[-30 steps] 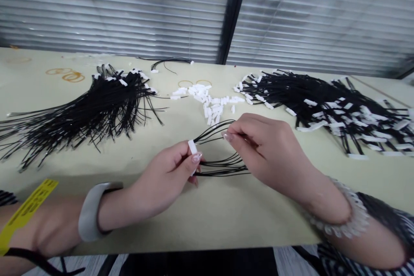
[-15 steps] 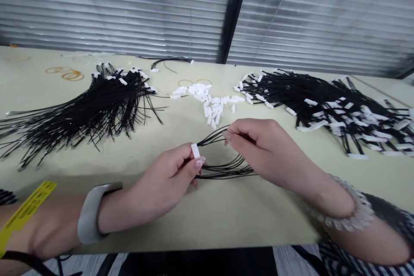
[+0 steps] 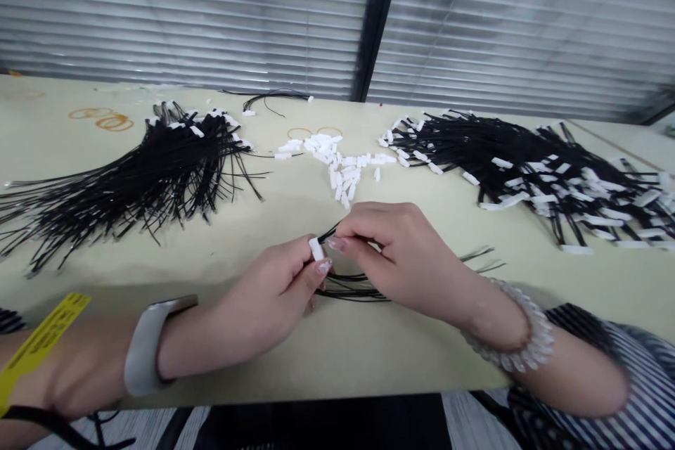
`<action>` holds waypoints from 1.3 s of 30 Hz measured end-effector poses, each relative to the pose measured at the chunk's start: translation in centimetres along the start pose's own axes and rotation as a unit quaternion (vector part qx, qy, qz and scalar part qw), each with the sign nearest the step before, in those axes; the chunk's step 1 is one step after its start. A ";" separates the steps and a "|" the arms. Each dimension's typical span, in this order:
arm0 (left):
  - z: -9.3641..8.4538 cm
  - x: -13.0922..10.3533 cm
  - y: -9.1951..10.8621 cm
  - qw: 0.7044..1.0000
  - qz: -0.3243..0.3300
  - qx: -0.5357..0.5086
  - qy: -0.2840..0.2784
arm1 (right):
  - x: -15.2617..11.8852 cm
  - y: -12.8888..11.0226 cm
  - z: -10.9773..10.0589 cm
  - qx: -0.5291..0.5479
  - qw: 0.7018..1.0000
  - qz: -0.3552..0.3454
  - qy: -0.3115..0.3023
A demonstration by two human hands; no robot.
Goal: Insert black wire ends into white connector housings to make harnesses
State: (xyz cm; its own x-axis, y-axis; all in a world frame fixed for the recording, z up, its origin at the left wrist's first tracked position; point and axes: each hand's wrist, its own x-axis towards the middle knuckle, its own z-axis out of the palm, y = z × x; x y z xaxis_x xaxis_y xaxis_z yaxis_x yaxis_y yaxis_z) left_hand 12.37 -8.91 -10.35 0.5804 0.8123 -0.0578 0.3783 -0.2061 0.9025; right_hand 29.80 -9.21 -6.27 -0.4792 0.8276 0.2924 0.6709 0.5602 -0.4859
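Between the thumb and fingers of my left hand (image 3: 282, 278) is a small white connector housing (image 3: 316, 249), held upright at a slight tilt. Black wires (image 3: 351, 287) run from around this hand to the right, passing under my right hand (image 3: 393, 246). Thumb and forefinger of my right hand are pinched together close beside the connector, at the thin black wires that enter its side. The exact wire in that pinch is too small to make out. Loose wire ends show beyond my right wrist.
Loose white connector housings (image 3: 345, 169) lie mid-table. A heap of black wires (image 3: 126, 169) is at left, and a pile of wires with white connectors (image 3: 506, 148) at right. Yellow rubber bands (image 3: 108, 119) lie at the back left. Window blinds (image 3: 184, 14) rise behind the table.
My right hand has moved left and slightly down, its pinch now close to the connector. My left hand stays nearly in place, still holding the connector.
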 end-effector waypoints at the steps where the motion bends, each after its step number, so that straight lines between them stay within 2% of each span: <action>1: 0.0 0.0 0.1 1.000 -0.004 -0.011 0.000 | 0.0 0.1 0.0 -0.005 1.000 -0.002 0.000; 5: -0.3 0.2 0.7 0.996 -0.038 -0.078 0.018 | 0.1 0.7 -0.9 -0.058 0.998 -0.020 0.031; 8: -0.6 0.4 0.7 0.988 -0.075 -0.125 0.049 | 0.2 1.7 -2.2 -0.083 0.989 -0.015 0.120; 10: -0.7 0.5 0.5 0.980 -0.096 -0.159 0.065 | 0.3 2.7 -3.2 -0.068 0.979 0.028 0.189; 12: -0.9 0.6 0.2 0.972 -0.104 -0.198 0.079 | 0.2 3.9 -3.9 -0.036 0.972 0.104 0.208; 14: -0.9 0.8 0.0 0.962 -0.101 -0.238 0.092 | 0.1 5.0 -4.3 -0.006 0.974 0.174 0.147; 16: -1.0 0.9 -0.1 0.952 -0.097 -0.275 0.096 | 0.0 5.8 -4.1 0.012 0.979 0.196 0.055; 18: -1.0 0.9 -0.2 0.944 -0.094 -0.300 0.097 | -0.1 5.7 -3.5 0.041 0.985 0.168 -0.030; 21: -1.1 0.9 -0.2 0.945 -0.089 -0.300 0.099 | -0.2 4.2 -2.0 0.129 0.983 0.088 -0.101; 24: -1.1 0.9 -0.3 0.952 -0.075 -0.282 0.097 | -0.1 2.2 -0.6 0.188 0.978 0.009 -0.087; 27: -1.1 0.9 -0.5 0.958 -0.060 -0.267 0.086 | 0.0 1.3 0.3 0.191 0.979 -0.022 -0.061; 31: -1.0 0.7 -0.5 0.966 -0.040 -0.245 0.074 | -0.2 1.3 0.5 0.188 0.979 0.001 -0.076; 35: -0.9 0.3 -0.1 0.979 -0.006 -0.189 0.072 | -0.5 1.3 0.1 0.195 0.968 0.066 -0.142; 39: -0.8 0.1 0.1 0.987 0.016 -0.137 0.086 | -0.4 1.3 0.0 0.191 0.967 0.039 -0.163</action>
State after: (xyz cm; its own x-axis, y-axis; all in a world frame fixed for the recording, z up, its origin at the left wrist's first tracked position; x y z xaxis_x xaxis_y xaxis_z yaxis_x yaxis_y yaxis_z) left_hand 11.86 -8.45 -9.96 0.4486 0.8934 0.0239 0.1397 -0.0965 0.9855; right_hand 30.88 -8.84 -7.03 -0.6306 0.7761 -0.0016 0.4835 0.3912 -0.7830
